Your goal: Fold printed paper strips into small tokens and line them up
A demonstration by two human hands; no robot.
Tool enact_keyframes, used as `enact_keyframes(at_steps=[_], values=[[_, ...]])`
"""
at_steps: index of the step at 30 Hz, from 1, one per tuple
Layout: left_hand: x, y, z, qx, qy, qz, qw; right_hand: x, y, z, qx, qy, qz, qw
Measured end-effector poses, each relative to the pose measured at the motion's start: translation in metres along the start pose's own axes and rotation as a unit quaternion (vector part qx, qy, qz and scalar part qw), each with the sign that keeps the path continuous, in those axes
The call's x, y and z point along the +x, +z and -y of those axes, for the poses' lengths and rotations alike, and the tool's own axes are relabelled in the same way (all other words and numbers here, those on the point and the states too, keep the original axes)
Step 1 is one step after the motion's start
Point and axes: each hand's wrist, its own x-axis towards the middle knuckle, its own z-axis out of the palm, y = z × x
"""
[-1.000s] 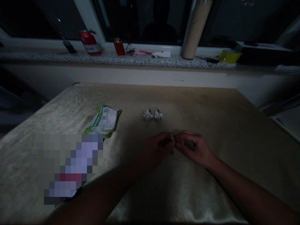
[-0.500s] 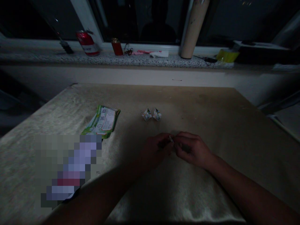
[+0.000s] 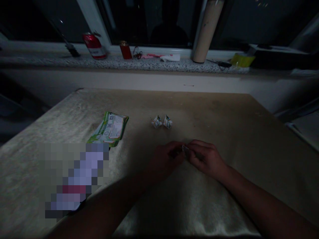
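I see the table [image 3: 224, 116] as a pale, worn slab. Its far edge runs below the window sill [image 3: 149, 63], its left edge slants off towards the near left corner, and its right edge falls away at the far right. The right half of the surface is bare, and there is open room there and between the hands and the far edge. To the left lies a green packet [image 3: 109, 128], flat and well apart from the hands, with a blurred patch nearer than it that I cannot make out. Two small folded paper shapes [image 3: 162, 121] sit side by side, almost touching, just beyond the hands.

The paper piece [image 3: 185, 148] is in the middle of the table, low over the surface, at the spot where both hands meet. It shows only as a small pale sliver with a crease, and the light is too dim for me to tell more.

My left hand [image 3: 165, 160] comes in from the near left with its fingers curled in, thumb and forefinger closed on the left side of the paper piece. My right hand [image 3: 205, 158] mirrors it from the right, fingertips pinched on the other side and the remaining fingers tucked under. The two sets of fingertips are touching or nearly so.

On the sill stand a red can [image 3: 94, 45], tilted, and a tall cardboard tube [image 3: 205, 31].
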Motion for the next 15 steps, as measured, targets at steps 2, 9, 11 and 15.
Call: enact_keyframes(at_steps=[2, 9, 11, 15], values=[[0.0, -0.001, 0.0, 0.001, 0.0, -0.001, 1.0, -0.001, 0.001, -0.001, 0.01, 0.009, -0.002, 1.0], [0.001, -0.002, -0.005, 0.031, 0.013, -0.013, 0.999, -0.002, 0.001, -0.001, -0.001, 0.045, -0.032, 0.998], [0.0, -0.001, -0.008, 0.056, 0.022, -0.018, 0.998, -0.002, 0.002, 0.0, -0.003, 0.058, -0.044, 0.997], [-0.003, 0.0, -0.013, 0.092, 0.062, -0.016, 0.994, -0.003, 0.006, -0.001, 0.004, 0.083, -0.071, 0.994]])
